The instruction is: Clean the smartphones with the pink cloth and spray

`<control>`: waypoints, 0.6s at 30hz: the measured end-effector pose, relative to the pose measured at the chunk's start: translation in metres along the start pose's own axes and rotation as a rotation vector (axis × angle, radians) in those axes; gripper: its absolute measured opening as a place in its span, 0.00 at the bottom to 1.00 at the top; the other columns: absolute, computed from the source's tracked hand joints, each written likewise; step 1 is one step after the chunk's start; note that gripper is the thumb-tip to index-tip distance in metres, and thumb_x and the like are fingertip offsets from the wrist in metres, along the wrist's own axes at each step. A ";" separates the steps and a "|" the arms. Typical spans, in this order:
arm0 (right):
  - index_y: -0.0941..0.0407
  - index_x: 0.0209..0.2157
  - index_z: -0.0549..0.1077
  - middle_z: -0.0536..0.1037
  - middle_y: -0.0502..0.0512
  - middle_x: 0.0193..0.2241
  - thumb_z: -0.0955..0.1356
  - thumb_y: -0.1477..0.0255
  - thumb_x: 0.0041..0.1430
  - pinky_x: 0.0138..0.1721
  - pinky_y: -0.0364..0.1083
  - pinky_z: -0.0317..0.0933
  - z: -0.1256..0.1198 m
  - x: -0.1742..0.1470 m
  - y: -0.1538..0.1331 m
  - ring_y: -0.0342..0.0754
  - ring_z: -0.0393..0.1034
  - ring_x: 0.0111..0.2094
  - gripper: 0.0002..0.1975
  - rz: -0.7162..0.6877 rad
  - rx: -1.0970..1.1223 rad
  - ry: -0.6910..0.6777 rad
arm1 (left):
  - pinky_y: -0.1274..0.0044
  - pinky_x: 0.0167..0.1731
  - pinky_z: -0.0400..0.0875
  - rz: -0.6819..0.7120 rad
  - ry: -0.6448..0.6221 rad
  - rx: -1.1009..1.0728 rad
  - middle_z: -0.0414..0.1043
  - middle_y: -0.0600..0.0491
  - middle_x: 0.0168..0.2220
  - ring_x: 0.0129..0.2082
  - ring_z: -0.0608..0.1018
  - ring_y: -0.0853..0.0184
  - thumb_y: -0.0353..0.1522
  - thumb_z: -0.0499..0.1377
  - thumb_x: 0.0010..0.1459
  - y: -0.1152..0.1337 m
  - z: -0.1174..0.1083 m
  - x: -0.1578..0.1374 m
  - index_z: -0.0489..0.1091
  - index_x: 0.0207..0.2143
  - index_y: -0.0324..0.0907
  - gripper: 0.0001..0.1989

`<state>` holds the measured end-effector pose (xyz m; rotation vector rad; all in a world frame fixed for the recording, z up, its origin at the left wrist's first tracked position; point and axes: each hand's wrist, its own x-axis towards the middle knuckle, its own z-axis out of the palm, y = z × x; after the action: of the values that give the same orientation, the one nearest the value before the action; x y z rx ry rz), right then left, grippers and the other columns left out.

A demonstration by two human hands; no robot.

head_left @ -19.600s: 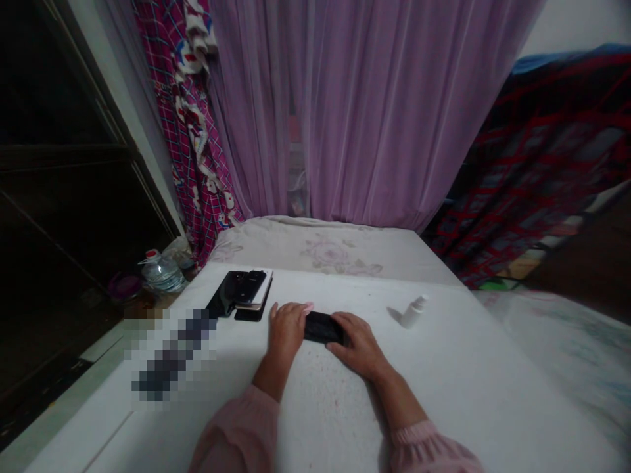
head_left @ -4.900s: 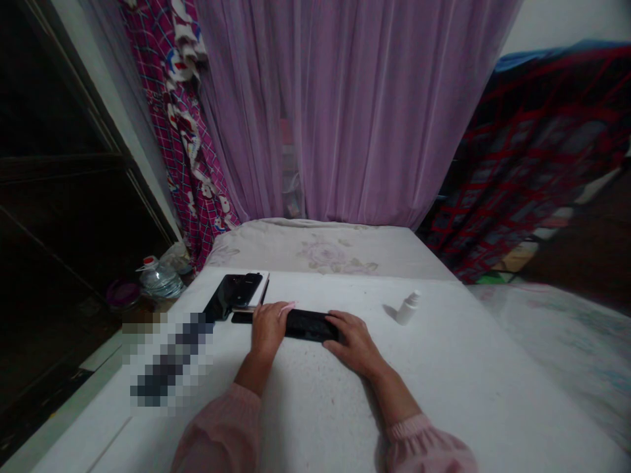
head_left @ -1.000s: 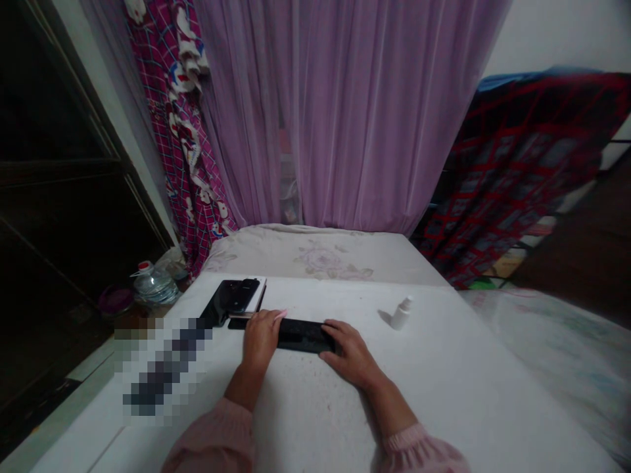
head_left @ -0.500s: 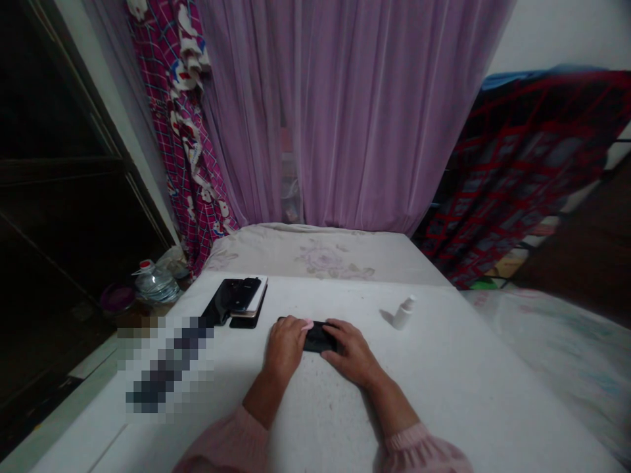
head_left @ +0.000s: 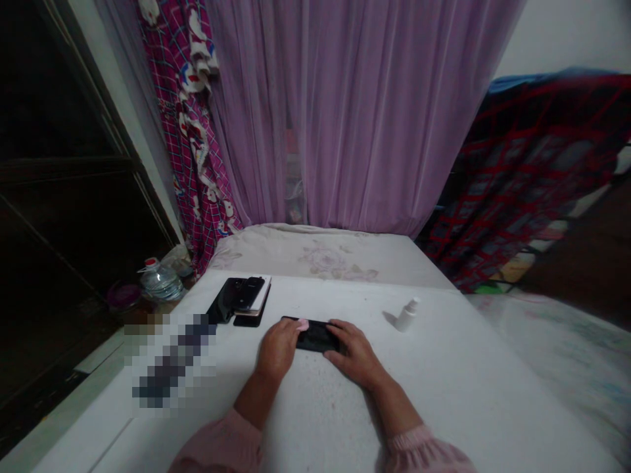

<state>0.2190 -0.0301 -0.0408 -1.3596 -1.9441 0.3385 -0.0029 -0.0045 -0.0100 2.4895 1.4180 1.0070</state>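
Observation:
A black smartphone [head_left: 318, 337] lies flat on the white tabletop, its long side running left to right. My left hand [head_left: 279, 345] is closed on a small pink cloth [head_left: 302, 324], pressed on the phone's left end. At the other end, my right hand [head_left: 355, 351] grips the phone, fingers on its far edge and thumb on its near edge. A white spray bottle [head_left: 407, 315] stands upright to the right of my right hand, apart from it.
To the left sits a pile of dark phones [head_left: 249, 295] with a white-edged item among them. Nearer on that side the picture is pixelated. A floral cloth [head_left: 325, 256] covers the surface behind the white table [head_left: 458, 387]. A water bottle [head_left: 162, 282] stands beyond the left edge.
My left hand has slid the pink cloth left along the phone, baring more of its middle. My right hand keeps its hold. The whole view has shifted slightly.

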 end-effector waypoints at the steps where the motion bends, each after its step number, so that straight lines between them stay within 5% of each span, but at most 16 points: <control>1: 0.54 0.50 0.74 0.72 0.63 0.53 0.72 0.69 0.47 0.55 0.60 0.60 0.000 0.000 0.000 0.60 0.66 0.54 0.25 0.000 0.002 -0.001 | 0.75 0.43 0.74 -0.016 0.020 0.007 0.77 0.53 0.41 0.41 0.79 0.66 0.28 0.51 0.65 -0.005 -0.003 -0.001 0.74 0.44 0.47 0.14; 9: 0.52 0.51 0.73 0.72 0.61 0.54 0.72 0.69 0.48 0.55 0.60 0.60 0.001 -0.001 -0.001 0.59 0.66 0.54 0.25 -0.006 0.007 0.018 | 0.75 0.44 0.74 -0.118 0.094 0.027 0.77 0.53 0.43 0.43 0.79 0.66 0.28 0.50 0.65 -0.023 -0.009 -0.005 0.74 0.44 0.46 0.14; 18: 0.53 0.51 0.74 0.73 0.61 0.53 0.73 0.70 0.47 0.55 0.59 0.60 0.001 -0.001 0.000 0.59 0.66 0.54 0.26 -0.017 0.002 0.018 | 0.72 0.42 0.74 0.072 0.009 0.055 0.75 0.50 0.36 0.39 0.77 0.64 0.26 0.51 0.63 0.022 0.009 -0.008 0.74 0.41 0.44 0.12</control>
<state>0.2189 -0.0305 -0.0418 -1.3400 -1.9387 0.3186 0.0153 -0.0213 -0.0125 2.5951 1.3868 1.0070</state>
